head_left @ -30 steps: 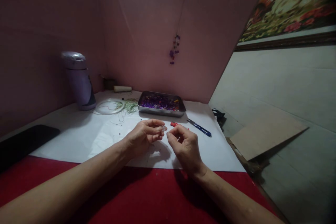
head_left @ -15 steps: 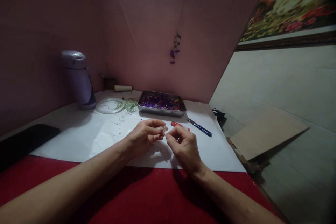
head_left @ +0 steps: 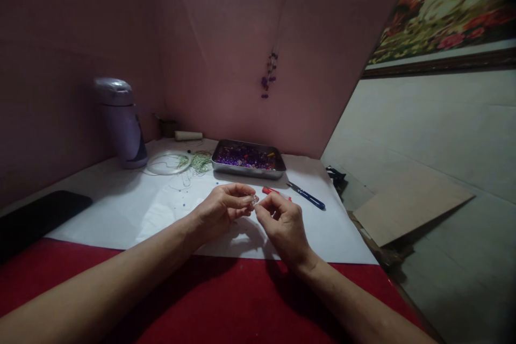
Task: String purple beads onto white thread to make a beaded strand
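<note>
Between the thumb and fingers of my left hand (head_left: pixel 228 205) is a small clear bead piece (head_left: pixel 253 200). My right hand (head_left: pixel 284 223) is pinched close beside it, fingertips almost touching the piece; what it grips is too small to make out. Both hands are over the white paper (head_left: pixel 161 220). Behind them sits a metal tray (head_left: pixel 250 173) of mostly purple beads. A red tool (head_left: pixel 271 191) lies partly behind my right hand, with dark blue thread snips (head_left: pixel 308 196) to its right.
On the left stand a purple bottle (head_left: pixel 123 129) and a white ring (head_left: pixel 167 171) beside tangled green thread (head_left: pixel 200 162). A dark flat object (head_left: pixel 44 217) lies at the left edge. Strung purple beads (head_left: pixel 266 81) hang against the pink board (head_left: pixel 226 54).
My left fingers have shifted slightly around the clear piece, and the two hands are a little closer together. Everything else has stayed in place.
</note>
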Motion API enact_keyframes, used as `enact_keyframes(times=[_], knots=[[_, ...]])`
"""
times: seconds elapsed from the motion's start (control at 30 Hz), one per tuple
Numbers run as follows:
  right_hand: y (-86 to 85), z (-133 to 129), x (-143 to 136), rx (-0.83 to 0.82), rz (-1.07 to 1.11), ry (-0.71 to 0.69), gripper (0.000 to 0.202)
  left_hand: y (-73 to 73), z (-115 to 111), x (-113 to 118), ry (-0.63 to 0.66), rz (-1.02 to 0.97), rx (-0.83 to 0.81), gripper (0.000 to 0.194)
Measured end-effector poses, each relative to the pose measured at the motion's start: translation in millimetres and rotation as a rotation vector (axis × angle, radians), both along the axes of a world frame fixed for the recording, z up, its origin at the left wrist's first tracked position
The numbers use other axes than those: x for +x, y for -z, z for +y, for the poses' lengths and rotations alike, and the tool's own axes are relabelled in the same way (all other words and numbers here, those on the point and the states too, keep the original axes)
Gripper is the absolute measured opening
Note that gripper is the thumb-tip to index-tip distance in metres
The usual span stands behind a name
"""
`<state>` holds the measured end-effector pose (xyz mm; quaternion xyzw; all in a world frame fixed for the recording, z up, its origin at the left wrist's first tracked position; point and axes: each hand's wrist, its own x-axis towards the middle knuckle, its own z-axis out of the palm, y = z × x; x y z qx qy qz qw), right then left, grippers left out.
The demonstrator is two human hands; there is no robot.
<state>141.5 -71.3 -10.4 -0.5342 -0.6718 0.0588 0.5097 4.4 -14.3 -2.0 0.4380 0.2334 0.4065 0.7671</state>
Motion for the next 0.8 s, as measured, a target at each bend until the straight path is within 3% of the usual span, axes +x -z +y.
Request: enact_keyframes(times=[0.8], knots=[[-1.3,1.8,4.3,-0.019,-0.086,-0.027,0.020,-1.1,3.7,-2.7,-0.007,0.083,0.152,0.017]])
